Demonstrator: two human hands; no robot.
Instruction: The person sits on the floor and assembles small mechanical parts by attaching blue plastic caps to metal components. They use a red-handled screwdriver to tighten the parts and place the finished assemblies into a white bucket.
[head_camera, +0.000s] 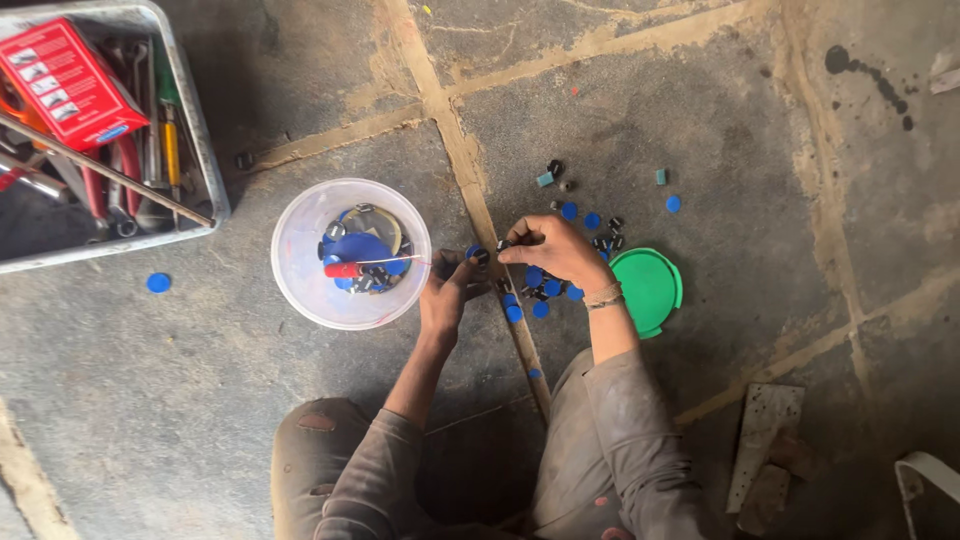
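My left hand (447, 290) pinches a small blue cap with a dark piece (476, 254) just right of a clear plastic tub (300, 262) on the floor. The tub holds blue discs, small metal parts and a red-handled tool (343, 269). My right hand (553, 250) has its fingertips closed on a tiny dark part (504, 244), almost touching the left hand's piece. Under and around the right hand lie several blue caps (541, 309) and small black parts (606, 240) scattered on the concrete.
A green round lid (652, 290) lies right of my right wrist. A metal tray (200, 130) at top left holds tools and a red box (68, 82). One blue cap (158, 282) lies alone at left. A perforated metal strip (762, 440) sits at lower right.
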